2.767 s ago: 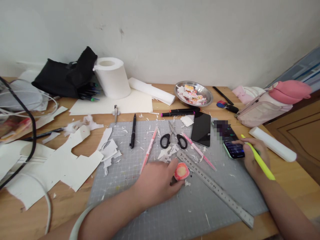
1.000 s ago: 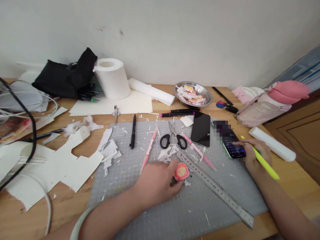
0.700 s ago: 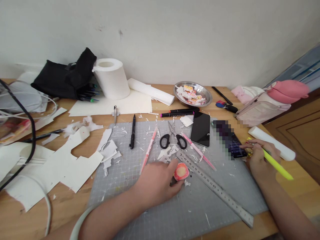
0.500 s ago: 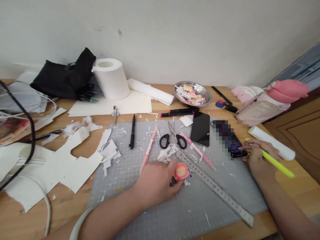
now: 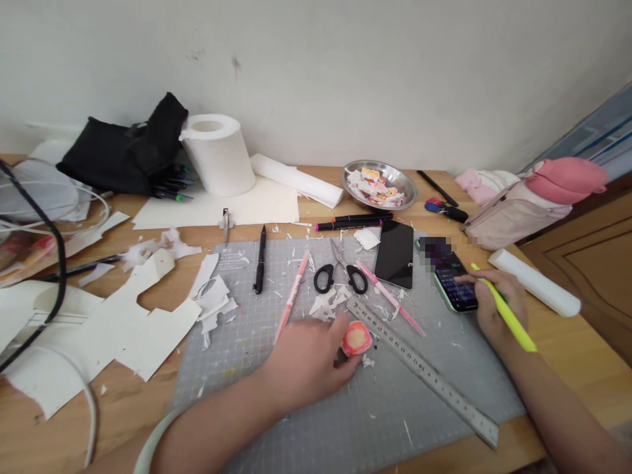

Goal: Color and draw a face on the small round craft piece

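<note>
Between the thumb and fingers of my left hand (image 5: 309, 355) is a small paper cutout (image 5: 356, 338) coloured red and orange with a pale middle, low over the grey cutting mat (image 5: 345, 424). My right hand (image 5: 503, 306) grips a yellow highlighter (image 5: 513, 322), while its index finger reaches onto the lit keyboard of a phone (image 5: 457, 289). A steel ruler (image 5: 424, 372) runs diagonally just right of the cutout. Beyond my left hand lie black-handled scissors (image 5: 340, 270), partly spread, with a pink pen (image 5: 390, 296) and an orange-pink pen (image 5: 293, 296) either side.
A dark tablet-like device (image 5: 395, 253) lies left of the phone. Farther back stand a metal bowl (image 5: 412, 191) of paper pieces and a paper roll (image 5: 220, 158). Cut paper sheets (image 5: 162, 329) and a black cable (image 5: 62, 263) occupy the left. A pink bag (image 5: 513, 214) sits back right.
My right hand has shifted left and up, its index finger farther over the phone keyboard, and the highlighter has turned steeper. The phone screen looks brighter. My left hand stays with the cutout.
</note>
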The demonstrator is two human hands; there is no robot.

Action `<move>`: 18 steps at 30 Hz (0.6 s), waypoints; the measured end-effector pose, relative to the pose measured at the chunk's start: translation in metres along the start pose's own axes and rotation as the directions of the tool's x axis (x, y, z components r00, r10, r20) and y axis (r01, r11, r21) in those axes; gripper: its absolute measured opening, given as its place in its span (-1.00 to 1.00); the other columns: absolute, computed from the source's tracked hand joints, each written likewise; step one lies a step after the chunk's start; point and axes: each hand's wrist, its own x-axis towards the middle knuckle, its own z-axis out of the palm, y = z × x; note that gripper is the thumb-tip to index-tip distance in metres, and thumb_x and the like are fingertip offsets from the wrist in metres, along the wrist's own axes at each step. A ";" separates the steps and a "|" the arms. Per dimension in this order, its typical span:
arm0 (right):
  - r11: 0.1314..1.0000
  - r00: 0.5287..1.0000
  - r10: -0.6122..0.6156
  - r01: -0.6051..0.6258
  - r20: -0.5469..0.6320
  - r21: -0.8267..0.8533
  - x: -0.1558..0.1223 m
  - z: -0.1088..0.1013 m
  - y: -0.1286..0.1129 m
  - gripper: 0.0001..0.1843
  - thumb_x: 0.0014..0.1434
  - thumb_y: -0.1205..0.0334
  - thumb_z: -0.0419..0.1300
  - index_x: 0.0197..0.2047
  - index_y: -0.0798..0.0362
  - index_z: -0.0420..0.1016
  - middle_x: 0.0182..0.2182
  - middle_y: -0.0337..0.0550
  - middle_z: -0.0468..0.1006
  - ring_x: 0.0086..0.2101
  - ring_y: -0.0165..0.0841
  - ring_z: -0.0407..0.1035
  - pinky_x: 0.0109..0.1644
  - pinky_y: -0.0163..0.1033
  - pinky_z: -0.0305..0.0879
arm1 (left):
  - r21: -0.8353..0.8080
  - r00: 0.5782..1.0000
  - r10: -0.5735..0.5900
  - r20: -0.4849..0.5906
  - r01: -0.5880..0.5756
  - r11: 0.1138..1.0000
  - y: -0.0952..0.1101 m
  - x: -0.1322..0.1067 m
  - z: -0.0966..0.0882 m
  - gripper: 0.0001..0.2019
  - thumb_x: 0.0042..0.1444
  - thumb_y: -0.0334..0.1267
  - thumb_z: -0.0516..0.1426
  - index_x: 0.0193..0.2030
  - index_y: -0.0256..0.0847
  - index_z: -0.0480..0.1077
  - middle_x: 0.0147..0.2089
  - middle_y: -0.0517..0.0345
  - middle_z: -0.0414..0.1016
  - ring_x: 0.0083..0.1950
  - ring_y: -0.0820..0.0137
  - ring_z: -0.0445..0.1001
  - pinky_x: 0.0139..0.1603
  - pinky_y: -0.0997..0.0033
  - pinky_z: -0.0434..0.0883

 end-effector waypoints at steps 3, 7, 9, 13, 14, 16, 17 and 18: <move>1.000 1.000 0.013 -0.014 0.014 0.001 0.000 0.001 0.003 -0.71 0.19 0.10 -0.02 -0.29 0.03 0.47 -0.35 -0.15 0.55 -0.24 -0.26 0.36 0.00 -0.03 0.19 | -0.002 1.000 -0.004 0.012 0.004 1.000 0.000 0.000 0.000 -0.76 0.14 -0.05 -0.02 -0.18 -0.15 0.25 -0.44 0.11 0.53 -0.38 0.21 0.54 -0.43 0.37 0.39; 0.991 0.991 0.130 -0.131 -0.041 -0.023 0.000 0.002 0.004 -0.71 0.18 0.11 -0.03 -0.33 0.03 0.47 -0.32 -0.13 0.55 -0.22 -0.25 0.35 -0.02 -0.03 0.20 | -0.004 1.000 -0.008 0.022 0.009 1.000 0.000 0.000 0.000 -0.75 0.14 -0.04 -0.02 -0.17 -0.15 0.25 -0.43 0.12 0.53 -0.36 0.22 0.54 -0.39 0.38 0.39; 0.983 0.982 0.179 -0.181 -0.057 -0.028 0.001 0.003 0.002 -0.71 0.17 0.11 -0.03 -0.35 0.02 0.46 -0.32 -0.13 0.55 -0.21 -0.23 0.34 -0.01 -0.02 0.20 | -0.002 1.000 -0.011 0.016 0.011 1.000 0.000 0.000 0.000 -0.75 0.14 -0.04 -0.02 -0.18 -0.15 0.25 -0.43 0.12 0.53 -0.37 0.22 0.54 -0.39 0.37 0.39; 0.962 0.961 0.265 -0.269 -0.080 -0.042 0.004 -0.001 -0.005 -0.71 0.12 0.12 -0.04 -0.40 0.03 0.44 -0.38 -0.09 0.55 -0.17 -0.17 0.35 0.04 0.06 0.18 | -0.003 1.000 -0.004 0.001 0.004 1.000 0.000 0.000 0.001 -0.76 0.14 -0.05 -0.02 -0.19 -0.15 0.25 -0.44 0.12 0.53 -0.39 0.21 0.53 -0.41 0.36 0.39; 0.956 0.954 0.284 -0.289 -0.099 -0.048 0.004 -0.003 -0.007 -0.72 0.11 0.13 -0.05 -0.42 0.03 0.44 -0.43 -0.09 0.54 -0.17 -0.16 0.36 0.05 0.07 0.17 | -0.004 1.000 -0.001 -0.002 0.001 1.000 0.000 -0.001 0.000 -0.77 0.14 -0.06 -0.02 -0.21 -0.15 0.25 -0.44 0.12 0.53 -0.39 0.20 0.53 -0.42 0.36 0.39; 0.945 0.940 0.312 -0.323 -0.140 -0.058 0.006 -0.006 -0.009 -0.74 0.07 0.16 -0.05 -0.46 0.03 0.42 -0.52 -0.12 0.52 -0.21 -0.16 0.39 0.05 0.07 0.18 | -0.006 1.000 -0.001 -0.002 0.001 1.000 0.000 -0.001 0.000 -0.80 0.14 -0.08 -0.02 -0.23 -0.15 0.25 -0.45 0.13 0.53 -0.40 0.21 0.53 -0.44 0.37 0.38; 0.940 0.933 0.322 -0.335 -0.159 -0.063 0.006 -0.008 -0.010 -0.75 0.05 0.17 -0.04 -0.47 0.03 0.42 -0.55 -0.13 0.52 -0.23 -0.16 0.41 0.03 0.07 0.20 | -0.007 1.000 -0.004 0.003 0.004 1.000 0.001 -0.001 -0.001 -0.81 0.13 -0.09 -0.02 -0.24 -0.15 0.25 -0.45 0.13 0.53 -0.41 0.22 0.53 -0.45 0.38 0.38; 0.936 0.929 0.329 -0.345 -0.169 -0.069 0.006 -0.009 -0.010 -0.75 0.02 0.19 -0.05 -0.48 0.03 0.42 -0.56 -0.14 0.52 -0.25 -0.17 0.42 0.01 0.06 0.22 | -0.008 1.000 -0.008 0.008 0.008 1.000 0.001 -0.001 -0.001 -0.81 0.13 -0.09 -0.02 -0.25 -0.15 0.25 -0.45 0.13 0.53 -0.41 0.23 0.53 -0.45 0.39 0.38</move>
